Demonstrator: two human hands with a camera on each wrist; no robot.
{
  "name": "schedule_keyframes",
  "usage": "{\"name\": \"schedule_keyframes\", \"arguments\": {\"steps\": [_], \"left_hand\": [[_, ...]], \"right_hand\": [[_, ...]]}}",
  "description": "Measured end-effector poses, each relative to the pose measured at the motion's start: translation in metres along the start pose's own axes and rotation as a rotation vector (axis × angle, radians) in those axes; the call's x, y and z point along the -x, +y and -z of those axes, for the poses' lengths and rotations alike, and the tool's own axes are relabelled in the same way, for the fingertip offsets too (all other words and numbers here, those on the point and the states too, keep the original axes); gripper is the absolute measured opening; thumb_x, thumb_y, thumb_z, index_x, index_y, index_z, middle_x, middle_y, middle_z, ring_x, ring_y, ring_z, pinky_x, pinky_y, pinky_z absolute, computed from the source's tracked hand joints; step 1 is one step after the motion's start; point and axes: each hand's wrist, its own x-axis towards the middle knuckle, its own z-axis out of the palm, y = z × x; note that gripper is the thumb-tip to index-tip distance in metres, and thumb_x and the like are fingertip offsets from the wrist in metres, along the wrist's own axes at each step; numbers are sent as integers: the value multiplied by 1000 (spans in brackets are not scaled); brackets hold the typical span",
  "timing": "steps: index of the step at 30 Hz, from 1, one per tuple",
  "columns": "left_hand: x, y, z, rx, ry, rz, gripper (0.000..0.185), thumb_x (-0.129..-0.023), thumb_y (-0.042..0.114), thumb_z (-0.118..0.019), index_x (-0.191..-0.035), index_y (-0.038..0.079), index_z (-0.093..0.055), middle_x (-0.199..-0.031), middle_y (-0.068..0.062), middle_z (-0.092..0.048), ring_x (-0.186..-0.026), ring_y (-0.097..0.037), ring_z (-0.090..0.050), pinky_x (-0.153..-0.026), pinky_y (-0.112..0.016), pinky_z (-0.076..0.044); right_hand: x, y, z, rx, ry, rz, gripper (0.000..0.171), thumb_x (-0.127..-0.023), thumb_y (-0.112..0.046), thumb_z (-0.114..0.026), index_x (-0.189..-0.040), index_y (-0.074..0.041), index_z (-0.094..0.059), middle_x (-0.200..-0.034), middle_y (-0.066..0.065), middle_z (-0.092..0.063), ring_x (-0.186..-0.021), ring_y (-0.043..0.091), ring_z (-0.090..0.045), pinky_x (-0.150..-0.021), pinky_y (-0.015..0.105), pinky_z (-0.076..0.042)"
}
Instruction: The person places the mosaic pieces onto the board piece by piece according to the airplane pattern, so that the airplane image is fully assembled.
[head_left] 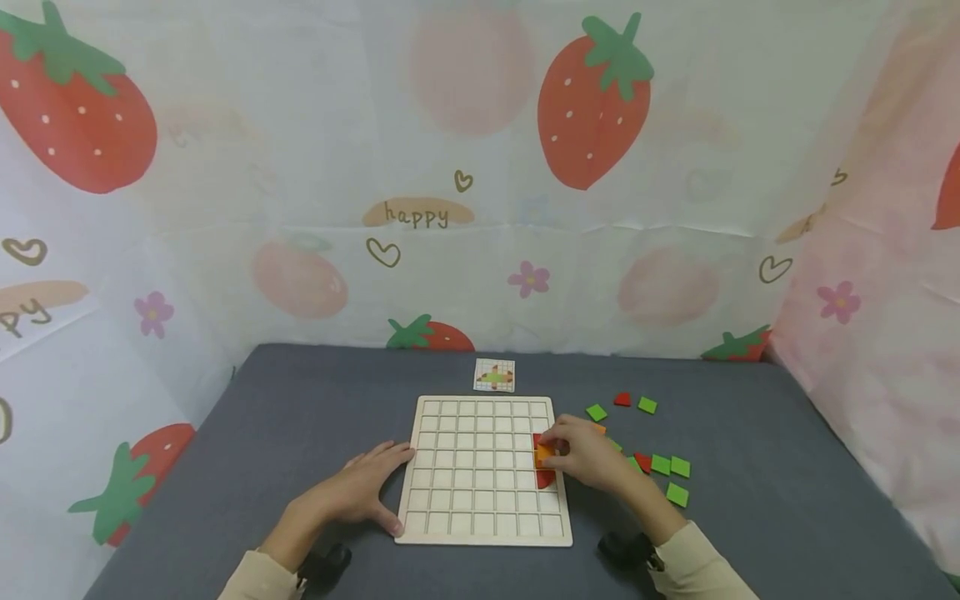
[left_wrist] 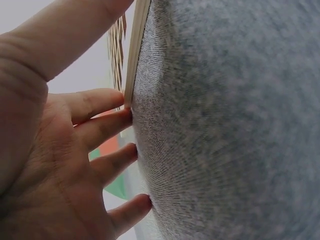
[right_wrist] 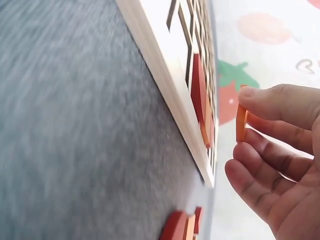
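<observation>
While the left hand lay flat, fingers spread and relaxed against the left edge of the wooden grid board, the right hand pinched an orange tile just above the board's right column, beside red pieces.

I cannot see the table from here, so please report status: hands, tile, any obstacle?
Left hand flat, bracing grid board. Right hand fingers pinch orange tile just off the board's right column. Nothing blocking.
</observation>
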Motion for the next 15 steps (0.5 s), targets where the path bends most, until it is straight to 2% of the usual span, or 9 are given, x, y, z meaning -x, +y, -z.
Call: {"name": "schedule_keyframes", "arguments": {"steps": [5, 11, 15], "left_hand": [[-1, -1, -1, -5, -7, 12, 106, -51, 49, -79, -140, 13, -33, -147, -6, -30, -139, -32, -19, -104, -60, -19], [1, -1, 0, 7, 6, -7, 105, -52, 46, -80, -140, 11, -33, -146, -9, -31, -138, -34, -20, -102, -62, -20], [1, 0, 0, 2, 4, 0, 106, -52, 48, -79, -140, 12, -33, -147, -7, -31, -138, -33, -19, -103, -61, -19]], "right_hand": [[-8, -6, -6, 26, -13, 23, 29, -74, -21, -73, -100, -7, -69, -86, -2, -56, -73, 11, -47, -59, 18, -39], [-16, -11, -10, 68, -55, 54, 27, -75, -24, -72, -98, -10, -69, -87, -4, -57, -76, 8, -49, -64, 20, -44], [-20, -11, -15, 118, -67, 97, 23, -75, -23, -71, -96, -11, -70, -86, -4, -57, -74, 7, -48, -63, 19, -43]]}}
